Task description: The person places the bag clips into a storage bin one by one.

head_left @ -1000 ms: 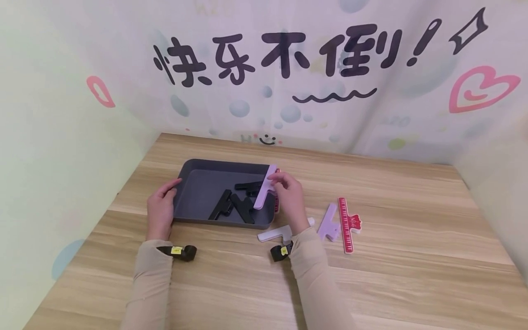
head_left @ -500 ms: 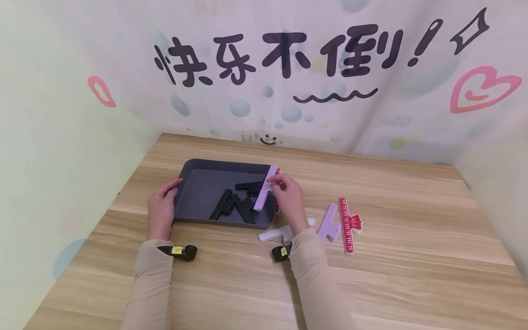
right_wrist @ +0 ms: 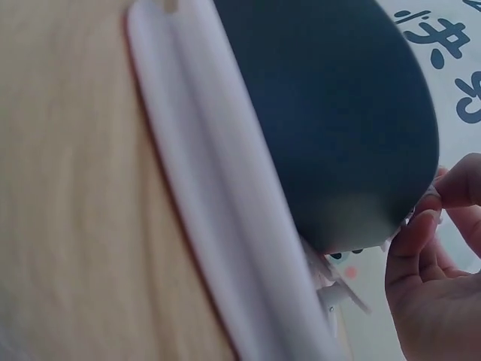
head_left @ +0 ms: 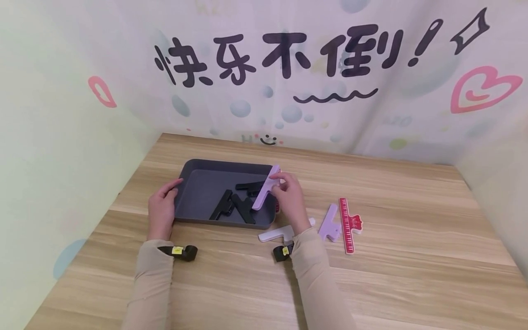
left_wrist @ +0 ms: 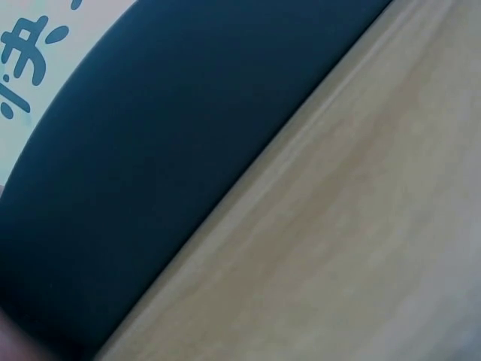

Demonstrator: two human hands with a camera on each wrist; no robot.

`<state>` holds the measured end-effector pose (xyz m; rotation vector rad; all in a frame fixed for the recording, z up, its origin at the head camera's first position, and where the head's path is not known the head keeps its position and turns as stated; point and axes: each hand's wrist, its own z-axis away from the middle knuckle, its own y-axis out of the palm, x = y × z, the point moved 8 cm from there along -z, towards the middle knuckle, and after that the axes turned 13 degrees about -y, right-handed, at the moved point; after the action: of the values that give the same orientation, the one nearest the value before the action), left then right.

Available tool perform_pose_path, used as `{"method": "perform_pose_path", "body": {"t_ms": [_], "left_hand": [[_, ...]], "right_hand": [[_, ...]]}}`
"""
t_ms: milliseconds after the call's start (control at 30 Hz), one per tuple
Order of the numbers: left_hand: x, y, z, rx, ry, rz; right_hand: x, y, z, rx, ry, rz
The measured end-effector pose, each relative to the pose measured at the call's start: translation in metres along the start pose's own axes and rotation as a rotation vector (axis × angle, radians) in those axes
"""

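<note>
My left hand (head_left: pixel 161 211) holds the left wall of a dark grey rectangular tray (head_left: pixel 198 192), thumb on the inside. My right hand (head_left: pixel 291 198) pinches a light purple clip (head_left: pixel 263 194) by its handle, at the tray's right wall. The clip's long bar slants across that rim; whether it touches is unclear. Several black clips (head_left: pixel 243 209) lie inside the tray's right half. Partly hidden behind the purple clip, a red clip (head_left: pixel 277 205) shows at the outer right side of the tray. In the right wrist view, the right hand's fingertips (right_wrist: pixel 422 226) are pressed together.
A white clip (head_left: pixel 273 234) lies by the tray's front right corner, partly under the right wrist. Right of it are another purple clip (head_left: pixel 328 223) and a red clip (head_left: pixel 347 225) on the wooden table (head_left: pixel 412 238). A printed cloth (head_left: pixel 231 114) hangs behind.
The purple clip in my right hand has turned slightly, its far end shifting right. My left hand and the tray stay practically where they were.
</note>
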<state>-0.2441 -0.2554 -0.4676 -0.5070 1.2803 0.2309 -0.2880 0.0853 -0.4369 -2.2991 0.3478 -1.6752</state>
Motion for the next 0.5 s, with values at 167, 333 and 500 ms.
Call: {"method": "perform_pose_path", "body": {"t_ms": [167, 333, 500], "left_hand": [[-0.0003, -0.0011, 0.0005, -0.004, 0.003, -0.001], [-0.0008, -0.0015, 0.0011, -0.005, 0.005, 0.001], [-0.0004, -0.0008, 0.0007, 0.002, -0.002, 0.0]], "right_hand": [[-0.0015, -0.0017, -0.0004, -0.009, 0.031, -0.001], [0.0004, -0.0031, -0.0021, -0.015, 0.045, -0.018], [0.0022, -0.0039, -0.0016, 0.003, 0.064, -0.045]]}}
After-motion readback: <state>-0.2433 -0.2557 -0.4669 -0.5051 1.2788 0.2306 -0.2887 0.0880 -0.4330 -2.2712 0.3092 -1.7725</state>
